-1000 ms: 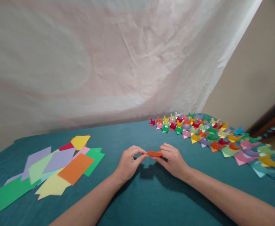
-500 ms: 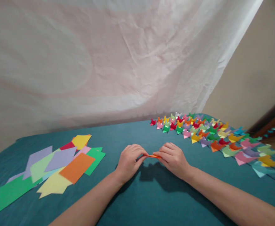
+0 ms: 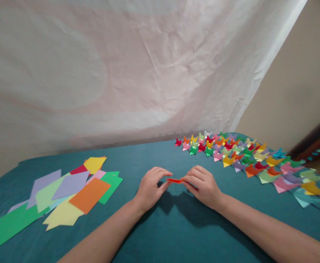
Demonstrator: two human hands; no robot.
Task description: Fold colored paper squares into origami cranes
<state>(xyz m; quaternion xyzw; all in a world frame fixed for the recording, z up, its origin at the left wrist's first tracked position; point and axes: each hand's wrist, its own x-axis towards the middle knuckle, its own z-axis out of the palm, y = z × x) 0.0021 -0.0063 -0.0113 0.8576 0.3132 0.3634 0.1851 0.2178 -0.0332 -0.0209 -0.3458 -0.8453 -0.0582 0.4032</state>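
Note:
A small folded piece of orange paper [image 3: 174, 180] is held edge-on just above the table, in the middle of the view. My right hand [image 3: 202, 184] pinches its right end between thumb and fingers. My left hand [image 3: 152, 187] is at the other end, index finger lifted off and thumb tip at or just under the paper's edge. A gap shows between that thumb and finger. The paper's underside and its exact folds are hidden at this angle.
Loose coloured paper sheets, an orange sheet [image 3: 90, 195] among them, overlap on the left of the teal tabletop [image 3: 146, 241]. Rows of folded paper birds [image 3: 251, 170] stand along the right. Behind the table hangs a pale cloth [image 3: 138, 73].
My left index finger has lifted off the orange paper, parting from the thumb. The paper has shifted slightly left and tilted, while my right hand keeps its pinch.

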